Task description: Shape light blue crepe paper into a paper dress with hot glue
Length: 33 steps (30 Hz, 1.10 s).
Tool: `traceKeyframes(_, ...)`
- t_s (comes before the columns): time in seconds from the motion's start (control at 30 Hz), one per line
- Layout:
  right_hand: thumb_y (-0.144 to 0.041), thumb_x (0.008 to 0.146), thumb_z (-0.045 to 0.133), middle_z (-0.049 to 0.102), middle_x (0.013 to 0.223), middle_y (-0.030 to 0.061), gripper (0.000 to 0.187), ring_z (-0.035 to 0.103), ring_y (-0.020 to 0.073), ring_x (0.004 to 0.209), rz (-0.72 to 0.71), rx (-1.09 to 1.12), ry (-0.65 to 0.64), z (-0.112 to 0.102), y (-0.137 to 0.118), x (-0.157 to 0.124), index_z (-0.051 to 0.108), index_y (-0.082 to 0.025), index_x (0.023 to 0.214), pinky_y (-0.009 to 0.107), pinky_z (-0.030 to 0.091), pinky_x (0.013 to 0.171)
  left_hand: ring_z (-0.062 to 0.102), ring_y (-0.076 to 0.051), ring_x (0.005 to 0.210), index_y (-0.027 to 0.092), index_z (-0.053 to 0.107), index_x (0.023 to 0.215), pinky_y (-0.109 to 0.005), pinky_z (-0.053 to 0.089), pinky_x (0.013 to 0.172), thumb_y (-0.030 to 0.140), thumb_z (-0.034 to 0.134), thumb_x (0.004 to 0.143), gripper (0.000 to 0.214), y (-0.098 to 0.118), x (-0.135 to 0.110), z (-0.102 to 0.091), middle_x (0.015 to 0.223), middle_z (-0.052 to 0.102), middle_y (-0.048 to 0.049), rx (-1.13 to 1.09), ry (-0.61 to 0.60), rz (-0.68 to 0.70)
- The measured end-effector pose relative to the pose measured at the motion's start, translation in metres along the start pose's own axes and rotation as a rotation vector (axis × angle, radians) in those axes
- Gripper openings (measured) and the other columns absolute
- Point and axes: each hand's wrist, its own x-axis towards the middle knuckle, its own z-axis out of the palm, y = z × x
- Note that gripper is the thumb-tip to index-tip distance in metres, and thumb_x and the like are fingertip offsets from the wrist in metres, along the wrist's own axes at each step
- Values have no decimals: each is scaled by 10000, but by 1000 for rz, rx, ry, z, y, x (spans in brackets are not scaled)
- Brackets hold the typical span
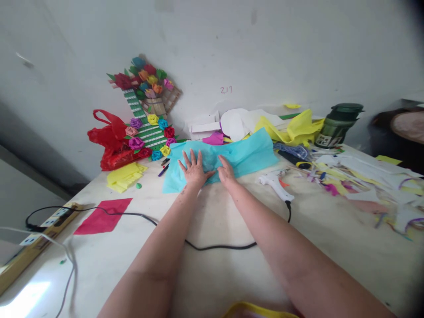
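Note:
A sheet of light blue tissue paper lies crumpled on the beige table, far from me. My left hand rests flat on it with fingers spread. My right hand presses on the paper just to the right, its fingers curled down into the folds; whether they pinch the paper is hard to tell. Both arms reach straight forward across the table.
A white glue gun with a black cord lies right of my hands. A paper-flower decoration leans on the wall beside a red plastic bag. Yellow paper, a red sheet, a power strip, a green jar and scraps surround.

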Motion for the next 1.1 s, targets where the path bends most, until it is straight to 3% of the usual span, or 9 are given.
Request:
traceKeyframes(0.3, -57, 672, 387, 419, 1320, 66, 555, 353, 164, 1225, 31, 67, 14, -2, 3, 2, 478, -132, 1214, 340, 253, 1041, -125, -293, 1306, 213, 162, 1379, -561, -60, 1014, 628, 347, 737, 786, -6, -7, 2, 1460, 44, -62, -40, 38, -38)
traceKeyframes(0.47, -69, 662, 388, 447, 1299, 37, 554, 371, 166, 1212, 0, 102, 31, 0, 7, 3, 500, -179, 1193, 370, 261, 1033, -158, -290, 1298, 205, 192, 1373, -552, -83, 1014, 606, 389, 719, 792, 5, -4, 1, 1460, 30, -58, -46, 29, -40)
traceKeyframes(0.93, -53, 656, 381, 439, 1305, 47, 553, 369, 159, 1213, 14, 101, 26, -3, 1, 0, 502, -154, 1186, 353, 246, 1042, -185, -307, 1286, 233, 194, 1371, -571, -97, 1000, 567, 424, 714, 772, 14, -1, 3, 1462, -6, -42, -75, 21, -93)
traceKeyframes(1.1, -48, 672, 378, 431, 1310, 77, 536, 367, 152, 1213, 38, 140, 37, -5, -2, -1, 498, -123, 1189, 335, 247, 1039, -146, -293, 1300, 277, 194, 1367, -564, -79, 1013, 553, 409, 755, 704, 12, -6, -3, 1462, -3, -16, -73, 66, 56)
